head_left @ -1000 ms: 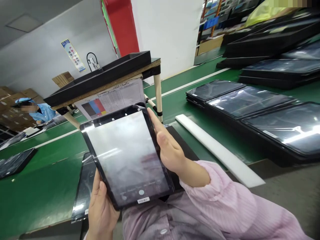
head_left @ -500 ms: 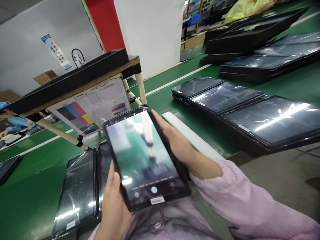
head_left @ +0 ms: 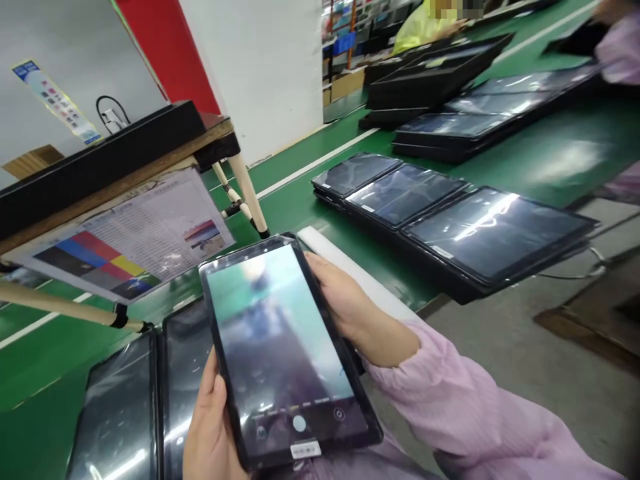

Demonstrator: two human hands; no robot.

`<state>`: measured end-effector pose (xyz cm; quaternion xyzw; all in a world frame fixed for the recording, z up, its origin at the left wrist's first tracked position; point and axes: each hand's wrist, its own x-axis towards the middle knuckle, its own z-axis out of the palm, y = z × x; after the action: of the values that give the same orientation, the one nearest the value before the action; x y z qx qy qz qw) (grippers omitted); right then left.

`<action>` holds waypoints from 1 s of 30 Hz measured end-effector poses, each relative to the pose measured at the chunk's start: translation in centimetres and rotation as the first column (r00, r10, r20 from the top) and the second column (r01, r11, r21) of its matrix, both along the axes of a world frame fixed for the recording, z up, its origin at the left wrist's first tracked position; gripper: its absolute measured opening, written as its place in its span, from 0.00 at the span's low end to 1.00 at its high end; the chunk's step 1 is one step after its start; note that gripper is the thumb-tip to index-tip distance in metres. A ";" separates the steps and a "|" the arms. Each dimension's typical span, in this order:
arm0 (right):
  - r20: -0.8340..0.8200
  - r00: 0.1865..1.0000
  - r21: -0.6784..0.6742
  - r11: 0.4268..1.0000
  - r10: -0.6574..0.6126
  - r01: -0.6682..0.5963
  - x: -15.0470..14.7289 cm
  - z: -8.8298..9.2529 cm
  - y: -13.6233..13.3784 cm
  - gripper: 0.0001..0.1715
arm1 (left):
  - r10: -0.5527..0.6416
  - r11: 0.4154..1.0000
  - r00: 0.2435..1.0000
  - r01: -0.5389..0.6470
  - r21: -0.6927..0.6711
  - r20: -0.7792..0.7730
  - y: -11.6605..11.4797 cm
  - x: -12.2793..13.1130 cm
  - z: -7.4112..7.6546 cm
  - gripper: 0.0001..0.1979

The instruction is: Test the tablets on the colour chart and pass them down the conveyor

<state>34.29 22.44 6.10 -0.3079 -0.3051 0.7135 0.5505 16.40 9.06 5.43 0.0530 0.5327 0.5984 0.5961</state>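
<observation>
Between my two hands is a black tablet, tilted, its lit screen showing a blurred camera picture with a round shutter button near the bottom. A small white label sits on its lower frame. My left hand grips the lower left edge, thumb along the side. My right hand is closed on the right edge higher up; its fingers behind the tablet are hidden. Just left of the tablet lie black-framed glossy panels, partly covered by it and my left hand.
Trays of glossy panels lie to the right on a green surface. A white strip runs behind my right hand. A pipe-legged stand with a hanging colour chart is at left. Co-workers' yellow and pink sleeves show.
The view has turned to the right, so the stand and trays sit further left. The tablet stays in both hands, and its screen picture has changed. A pink sleeve has appeared at upper right.
</observation>
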 end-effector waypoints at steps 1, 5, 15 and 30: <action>0.000 1.000 0.005 1.000 -0.024 0.024 0.0 0.3 -0.2 0.21 | -0.002 1.000 1.000 0.003 0.007 -0.031 -0.2 -0.4 -0.3 0.25; 0.003 0.999 0.072 0.997 -0.035 0.035 0.0 1.3 -0.7 0.27 | -0.018 0.998 0.991 0.024 0.049 -0.130 -0.5 -1.5 -1.7 0.22; 0.222 0.955 0.254 0.957 -0.196 0.138 1.0 1.2 -1.4 0.30 | 0.048 0.999 0.986 -0.043 0.032 -0.163 -0.9 -0.2 -1.7 0.25; 0.291 0.944 -0.160 0.965 -0.157 0.209 1.4 -3.5 3.5 0.19 | -0.211 0.963 0.963 0.235 0.135 -0.168 1.3 2.8 -1.3 0.33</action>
<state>35.68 25.99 2.62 -0.4820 -0.2797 0.6349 0.5351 19.23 10.38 4.09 0.2041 0.5196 0.5608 0.6114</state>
